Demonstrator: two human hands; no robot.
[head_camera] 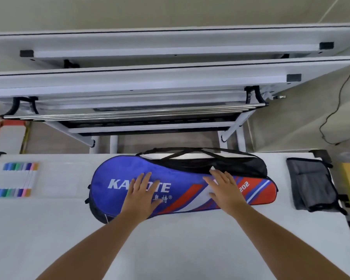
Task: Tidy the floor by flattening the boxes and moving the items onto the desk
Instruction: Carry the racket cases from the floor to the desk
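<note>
A blue, red and white racket bag (pixel 190 178) with black trim and straps lies flat on the white desk (pixel 170 239), near its far edge. My left hand (pixel 142 196) rests palm down on the bag's wide blue end, covering part of the white lettering. My right hand (pixel 225 187) lies flat on the striped narrow part, fingers spread. Neither hand grips anything.
Two clear cases of coloured marker pens (pixel 18 179) lie at the desk's left. A grey fabric pouch (pixel 313 186) lies at the right. Folded white tables (pixel 150 81) stand stacked beyond the desk. A red and white box (pixel 2 136) sits on the floor at far left.
</note>
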